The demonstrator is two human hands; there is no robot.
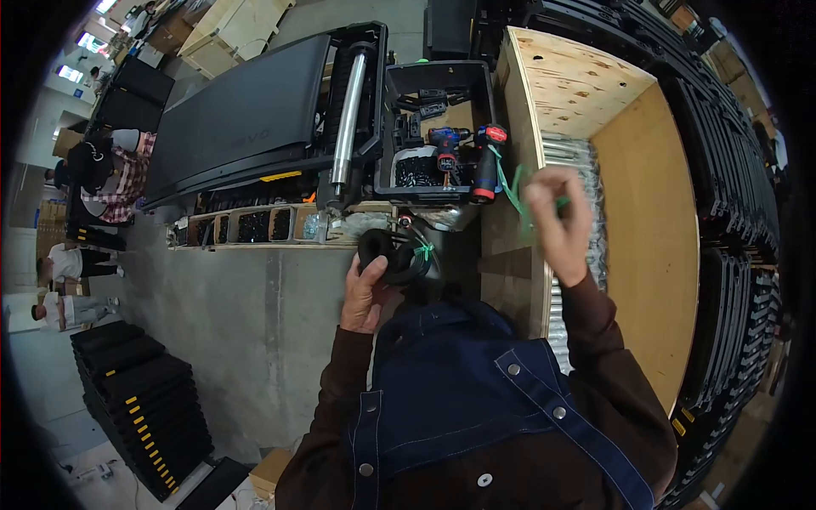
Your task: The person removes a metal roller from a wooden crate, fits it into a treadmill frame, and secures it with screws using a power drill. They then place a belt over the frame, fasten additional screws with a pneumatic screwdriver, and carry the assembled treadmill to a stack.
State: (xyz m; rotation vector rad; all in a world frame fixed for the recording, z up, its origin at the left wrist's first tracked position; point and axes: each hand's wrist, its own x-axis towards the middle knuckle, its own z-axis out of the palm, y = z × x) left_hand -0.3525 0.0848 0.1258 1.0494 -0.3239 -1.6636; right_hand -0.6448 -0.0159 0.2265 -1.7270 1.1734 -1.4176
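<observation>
My left hand (365, 293) grips a black round part (384, 255) with a green tie (422, 251) fastened on it, held just below the wooden tray of parts. My right hand (557, 221) is raised over the edge of the plywood crate, fingers pinched on a thin green strap (512, 189) that trails up and left. The black part and the strap are apart from each other as far as I can see. My brown sleeves and blue denim bib fill the lower middle of the view.
A black bin (387, 127) with a blue and a red power tool stands ahead. A treadmill deck (246, 110) with a steel roller (348, 119) lies left. A plywood crate (646, 212) is at right, black stacked parts (140, 404) lower left, people far left.
</observation>
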